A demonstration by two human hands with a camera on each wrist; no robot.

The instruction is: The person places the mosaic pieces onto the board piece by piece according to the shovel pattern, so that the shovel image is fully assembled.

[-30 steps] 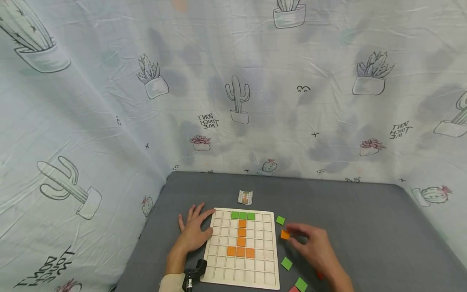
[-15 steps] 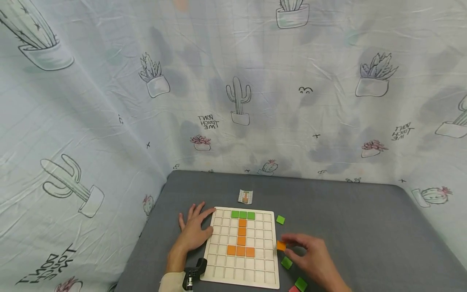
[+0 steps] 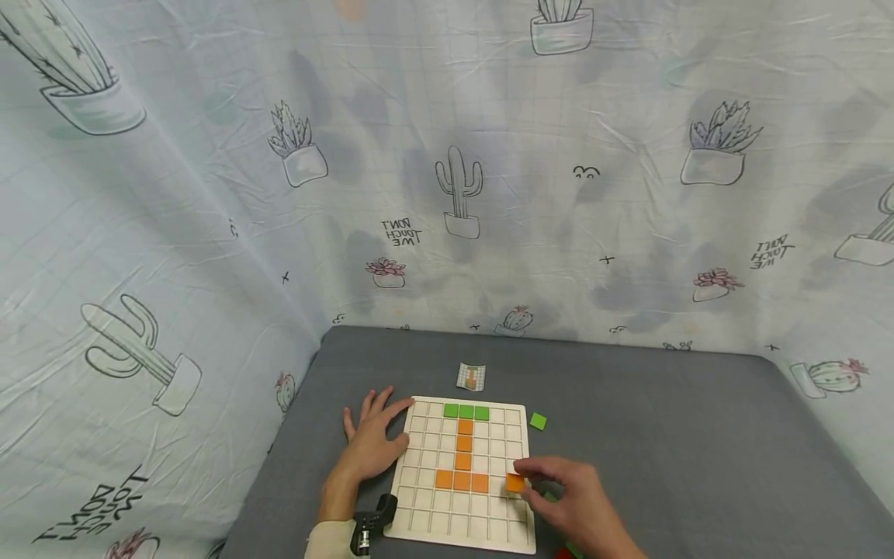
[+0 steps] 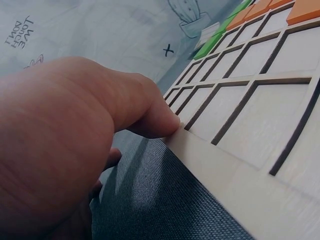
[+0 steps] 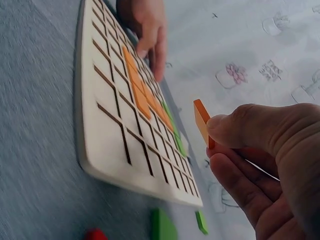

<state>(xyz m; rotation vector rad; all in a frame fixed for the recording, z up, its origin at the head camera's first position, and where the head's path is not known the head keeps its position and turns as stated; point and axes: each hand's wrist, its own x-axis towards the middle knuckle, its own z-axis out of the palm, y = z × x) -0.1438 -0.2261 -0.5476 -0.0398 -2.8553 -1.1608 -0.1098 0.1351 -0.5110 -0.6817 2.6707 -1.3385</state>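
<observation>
A pale wooden grid board (image 3: 426,520) lies on the grey table. Three green tiles (image 3: 466,411) fill cells in its top row. Below them orange tiles (image 3: 464,443) run down a column to a row of three (image 3: 462,481). My right hand (image 3: 569,493) pinches a loose orange tile (image 3: 514,484) between thumb and fingers, over the board's right side. In the right wrist view that orange tile (image 5: 202,121) stands on edge, raised above the board. My left hand (image 3: 373,446) rests at the board's left edge; its thumb (image 4: 160,117) touches the rim in the left wrist view.
A small pattern card (image 3: 471,377) lies beyond the board. Right of the board sits a green tile (image 3: 538,421); another green tile (image 5: 162,226) and a red piece (image 5: 95,234) lie nearer me. A printed curtain (image 3: 531,194) hangs behind the table.
My right hand has carried the orange tile from the table beside the board toward me and left, over the board's right columns. The left hand stays at the edge.
</observation>
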